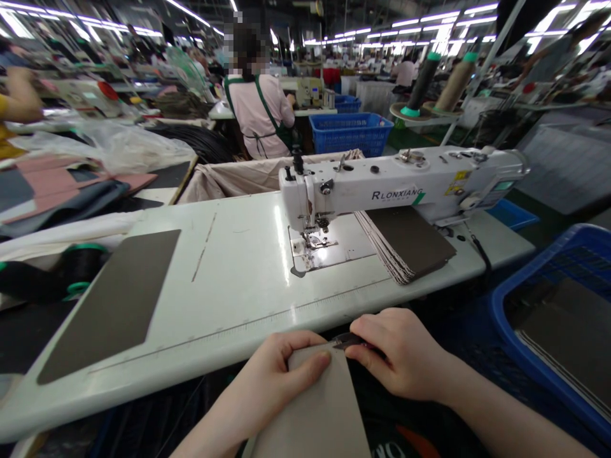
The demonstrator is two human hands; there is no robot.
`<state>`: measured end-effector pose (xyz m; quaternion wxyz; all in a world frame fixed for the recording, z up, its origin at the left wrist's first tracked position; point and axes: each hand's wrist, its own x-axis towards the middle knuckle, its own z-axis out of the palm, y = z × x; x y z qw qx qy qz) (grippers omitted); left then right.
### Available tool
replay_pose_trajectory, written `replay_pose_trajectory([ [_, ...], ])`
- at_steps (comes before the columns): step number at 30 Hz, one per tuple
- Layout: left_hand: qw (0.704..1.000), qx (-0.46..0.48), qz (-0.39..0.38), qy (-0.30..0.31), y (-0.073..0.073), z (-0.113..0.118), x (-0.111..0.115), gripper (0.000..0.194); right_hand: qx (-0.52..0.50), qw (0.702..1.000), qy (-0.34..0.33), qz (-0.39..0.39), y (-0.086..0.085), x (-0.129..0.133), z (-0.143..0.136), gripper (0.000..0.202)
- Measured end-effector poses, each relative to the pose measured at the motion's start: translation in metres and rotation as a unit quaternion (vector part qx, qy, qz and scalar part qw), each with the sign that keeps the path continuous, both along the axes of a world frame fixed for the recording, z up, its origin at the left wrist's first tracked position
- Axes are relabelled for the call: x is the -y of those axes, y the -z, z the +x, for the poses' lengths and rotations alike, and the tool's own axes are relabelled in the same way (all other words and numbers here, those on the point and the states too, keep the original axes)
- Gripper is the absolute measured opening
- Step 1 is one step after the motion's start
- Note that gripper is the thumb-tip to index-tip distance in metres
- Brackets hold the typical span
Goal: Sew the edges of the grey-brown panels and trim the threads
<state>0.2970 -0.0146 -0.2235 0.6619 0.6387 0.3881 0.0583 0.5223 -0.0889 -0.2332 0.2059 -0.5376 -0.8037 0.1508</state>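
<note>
A beige panel [317,407] is held at its upper edge by my left hand [286,375], thumb on top, in front of the table's edge. My right hand [391,353] grips small dark thread snips [347,341], whose tips touch the panel's top corner close to my left thumb. Beyond my hands stands a white sewing machine [353,191], its needle area lit. Under the machine's arm lies a stack of dark brown panels [410,242] with pale edges. One flat dark panel [117,299] rests at the table's left end.
The pale tabletop [238,254] spans the view. A blue basket [506,318] with more panels stands at the right. Thread cones [79,267] are at the left edge, others on a stand [424,114] behind. A person [260,108] sits ahead, near another blue basket [351,133].
</note>
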Motion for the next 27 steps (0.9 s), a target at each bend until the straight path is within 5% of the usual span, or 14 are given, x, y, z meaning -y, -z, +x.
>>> replay_pose_trajectory([
  [14, 1.0, -0.002, 0.007, 0.007, -0.0013, 0.0018, -0.0002, 0.033, 0.006, 1.0, -0.025, 0.014, 0.0036, -0.0051, 0.0031, 0.027],
  [27, 1.0, -0.012, 0.005, 0.01, -0.0002, 0.0044, 0.0001, 0.036, -0.159, 0.981, 0.007, -0.111, 0.0058, -0.0073, 0.0043, 0.032],
])
